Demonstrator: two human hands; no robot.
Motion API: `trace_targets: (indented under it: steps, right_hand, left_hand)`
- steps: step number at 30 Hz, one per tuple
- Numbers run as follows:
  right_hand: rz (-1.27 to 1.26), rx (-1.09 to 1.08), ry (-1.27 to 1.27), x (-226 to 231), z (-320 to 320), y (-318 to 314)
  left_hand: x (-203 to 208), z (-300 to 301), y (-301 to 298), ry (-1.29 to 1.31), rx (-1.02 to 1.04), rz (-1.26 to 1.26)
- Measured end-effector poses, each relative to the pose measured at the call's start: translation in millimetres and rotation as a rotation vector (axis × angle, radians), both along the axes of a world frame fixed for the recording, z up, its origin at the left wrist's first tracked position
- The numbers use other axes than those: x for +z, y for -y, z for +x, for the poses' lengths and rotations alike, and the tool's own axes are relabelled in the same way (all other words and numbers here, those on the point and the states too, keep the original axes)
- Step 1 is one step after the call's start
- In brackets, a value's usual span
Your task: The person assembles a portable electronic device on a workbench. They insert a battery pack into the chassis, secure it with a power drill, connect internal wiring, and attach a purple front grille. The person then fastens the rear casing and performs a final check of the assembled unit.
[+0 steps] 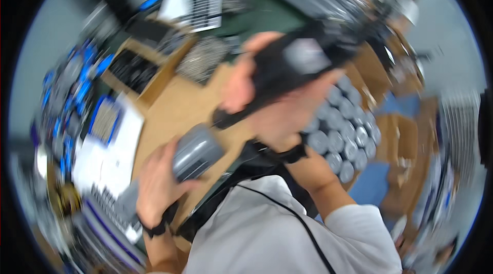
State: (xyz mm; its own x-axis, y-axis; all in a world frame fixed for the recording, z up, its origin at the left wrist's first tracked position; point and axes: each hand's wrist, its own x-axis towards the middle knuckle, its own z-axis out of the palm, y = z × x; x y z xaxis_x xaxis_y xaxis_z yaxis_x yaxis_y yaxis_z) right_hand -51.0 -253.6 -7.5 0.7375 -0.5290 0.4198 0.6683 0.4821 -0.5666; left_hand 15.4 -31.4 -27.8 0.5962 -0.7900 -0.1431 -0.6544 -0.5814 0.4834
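Observation:
My left hand (158, 186) is wrapped round a grey cylinder (197, 155), held tilted above the brown tabletop. In my right hand (285, 115) is a long black tool (277, 66) with a pale label on its side. Motion smears this tool, so its exact kind does not show. Its narrow lower end (221, 119) points toward the grey cylinder's top and appears just above it. Whether the two touch, I cannot tell. Beyond the right wrist, many similar grey cylinders (336, 140) stand packed close together.
A cardboard box (163, 81) of black parts sits at the left, beside a heap of small pale pieces (203, 58). White paper (110, 158) and a blue-rimmed tray (105, 120) lie further left. Cardboard boxes (400, 135) stand at the right. Another person (408, 4) is at the upper right.

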Motion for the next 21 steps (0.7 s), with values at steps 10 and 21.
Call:
trace_targets:
  steps: [10,21]
  right_hand:
    - [-0.234,0.184,-0.14,10,51,-23]
    - [-0.44,0.241,-0.419,-1,67,-40]
  left_hand:
    - [-9,-11,-9,0.047,0.106,0.042]
    - [-10,-3,-10,0.028,0.092,0.044]
